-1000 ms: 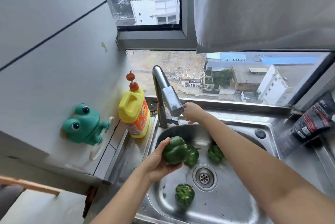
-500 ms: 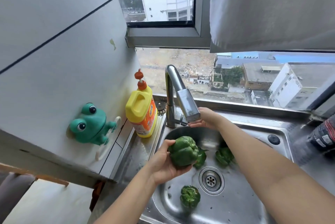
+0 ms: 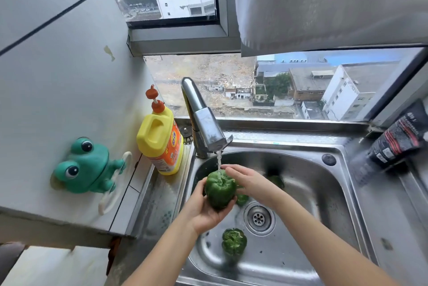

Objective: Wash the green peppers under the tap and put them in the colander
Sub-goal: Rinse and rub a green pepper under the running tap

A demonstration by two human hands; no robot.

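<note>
Water runs from the steel tap (image 3: 205, 123) onto a green pepper (image 3: 220, 189) held over the sink (image 3: 324, 193). My left hand (image 3: 203, 209) cups and grips this pepper from below. My right hand (image 3: 249, 180) lies against the pepper's right side with fairly straight fingers. Three more green peppers are in the basin: one near the front (image 3: 234, 241), one partly hidden behind the held pepper (image 3: 242, 199), and one behind my right wrist (image 3: 276, 181). No colander is in view.
A yellow detergent bottle (image 3: 161, 140) stands left of the tap on the sink ledge. A green frog holder (image 3: 85, 167) is fixed to the left wall. A black packet (image 3: 400, 138) leans at the right. The drain (image 3: 259, 218) sits mid-basin.
My right hand left the tap handle and came down onto the pepper. Water now flows. My left hand lifted the pepper under the stream.
</note>
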